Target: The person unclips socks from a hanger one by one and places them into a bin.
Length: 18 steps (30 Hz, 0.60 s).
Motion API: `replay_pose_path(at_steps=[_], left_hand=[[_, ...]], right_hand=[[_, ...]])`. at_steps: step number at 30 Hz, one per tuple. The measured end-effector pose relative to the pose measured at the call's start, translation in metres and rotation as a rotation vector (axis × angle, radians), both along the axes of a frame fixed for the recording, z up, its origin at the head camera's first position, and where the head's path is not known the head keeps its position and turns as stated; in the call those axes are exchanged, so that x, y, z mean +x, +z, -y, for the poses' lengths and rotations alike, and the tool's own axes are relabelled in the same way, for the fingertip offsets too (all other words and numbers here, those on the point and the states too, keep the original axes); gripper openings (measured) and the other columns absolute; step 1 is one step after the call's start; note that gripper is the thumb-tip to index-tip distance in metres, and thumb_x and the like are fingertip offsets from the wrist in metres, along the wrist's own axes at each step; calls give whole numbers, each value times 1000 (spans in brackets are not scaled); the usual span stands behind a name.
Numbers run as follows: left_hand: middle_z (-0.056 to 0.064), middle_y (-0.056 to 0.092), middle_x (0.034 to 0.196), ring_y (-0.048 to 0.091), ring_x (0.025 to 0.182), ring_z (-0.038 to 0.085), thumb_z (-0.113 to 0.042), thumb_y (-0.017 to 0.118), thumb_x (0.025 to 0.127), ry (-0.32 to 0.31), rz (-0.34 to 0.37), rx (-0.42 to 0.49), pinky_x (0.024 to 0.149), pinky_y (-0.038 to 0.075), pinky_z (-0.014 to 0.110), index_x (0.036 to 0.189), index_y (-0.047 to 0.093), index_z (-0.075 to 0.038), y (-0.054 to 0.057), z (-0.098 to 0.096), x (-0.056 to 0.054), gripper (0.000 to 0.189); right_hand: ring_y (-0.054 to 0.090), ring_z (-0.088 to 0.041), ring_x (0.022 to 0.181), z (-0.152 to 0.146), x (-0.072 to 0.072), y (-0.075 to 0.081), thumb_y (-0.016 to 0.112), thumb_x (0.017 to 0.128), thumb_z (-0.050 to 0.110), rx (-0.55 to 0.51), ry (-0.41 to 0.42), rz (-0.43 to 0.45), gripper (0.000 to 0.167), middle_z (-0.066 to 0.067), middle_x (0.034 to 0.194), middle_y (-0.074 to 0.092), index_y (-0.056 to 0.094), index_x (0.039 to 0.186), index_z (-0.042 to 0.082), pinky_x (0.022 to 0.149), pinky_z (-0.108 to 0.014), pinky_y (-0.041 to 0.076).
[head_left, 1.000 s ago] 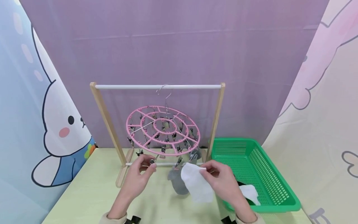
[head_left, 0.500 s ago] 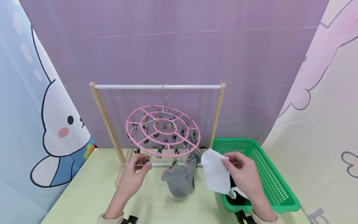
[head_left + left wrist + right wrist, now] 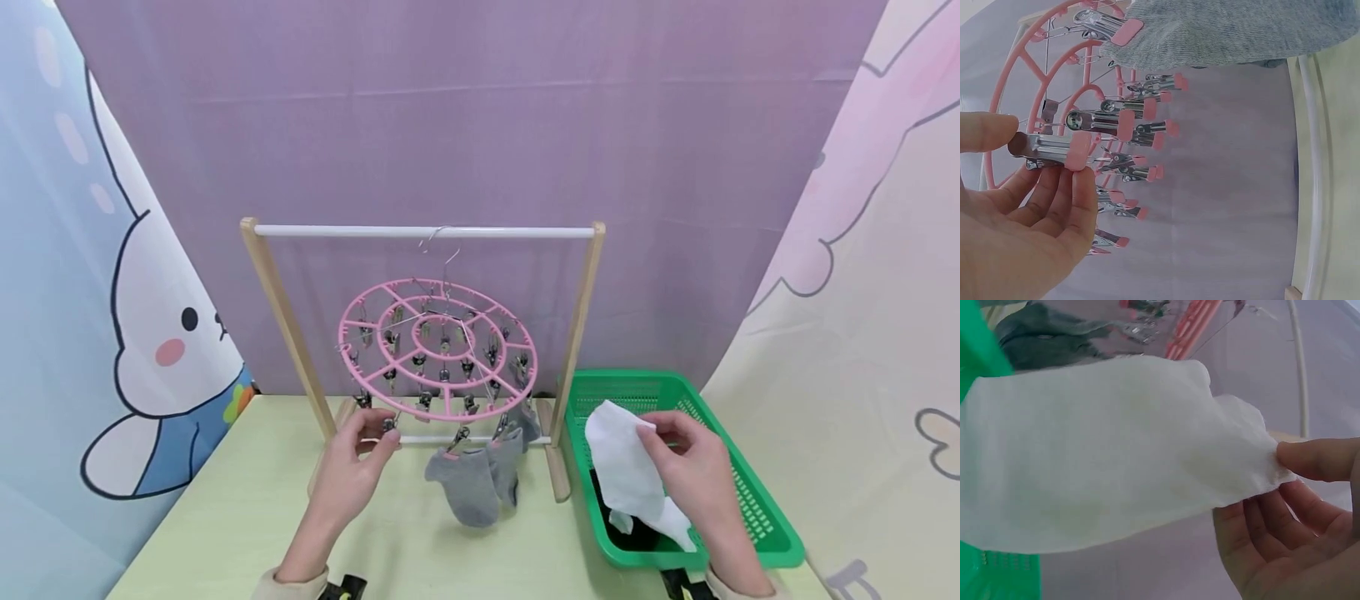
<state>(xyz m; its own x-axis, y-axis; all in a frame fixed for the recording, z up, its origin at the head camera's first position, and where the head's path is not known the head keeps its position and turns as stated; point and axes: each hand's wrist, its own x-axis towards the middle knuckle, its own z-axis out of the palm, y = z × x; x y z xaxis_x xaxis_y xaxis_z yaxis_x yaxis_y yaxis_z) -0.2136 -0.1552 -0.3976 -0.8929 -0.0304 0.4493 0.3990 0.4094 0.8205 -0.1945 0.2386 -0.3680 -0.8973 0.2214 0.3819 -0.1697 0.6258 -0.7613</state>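
Your left hand is pinching a metal clip, fingers and thumb around it, just below the pink hanger's near edge. Your right hand is pinching a white cloth by one end over the green basket. Grey socks are hanging nearby.

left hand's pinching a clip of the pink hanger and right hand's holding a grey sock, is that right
Not quite: the sock in the right hand is white, not grey, as the right wrist view shows. The rest stands: the left hand is pinching a clip of the pink hanger.
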Motion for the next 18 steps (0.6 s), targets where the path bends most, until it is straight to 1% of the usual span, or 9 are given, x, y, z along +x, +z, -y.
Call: replay_pose_path(at_steps=[7,11,13,16,18], left_hand=[[6,66,100,65,92,15,-7,66,99,20,8,-1,88,53,28,122,63,1,-1,1,-1,25],[6,66,101,65,93,16,-8,66,99,24,8,-2,88,54,31,121,63,1,-1,1,-1,24],[5,66,101,65,93,17,-8,66,98,29,-2,-9,88,54,31,121,64,0,-1,1,-1,24],[5,67,100,64,92,17,-7,67,97,34,-25,-20,86,55,30,120,64,0,-2,1,-1,24],[5,67,100,64,92,17,-7,68,97,35,-34,-25,85,55,29,119,64,1,-3,1,-1,24]], right_hand=[[64,-23,87,-17,-9,-24,68,98,14,116,-1,101,19,-10,98,71,72,111,1,69,-27,51],[65,-29,88,-28,-17,-40,66,97,11,162,-12,157,20,-14,98,70,70,112,-3,69,-34,53],[65,-30,89,-35,-20,-47,65,97,10,179,-9,198,22,-15,98,70,69,113,-4,70,-38,54],[66,-31,89,-42,-23,-57,65,95,9,209,2,234,23,-14,97,71,68,113,-5,72,-43,54],[67,-29,87,-45,-24,-63,66,94,9,226,10,245,22,-12,95,71,68,112,-5,71,-42,54]])
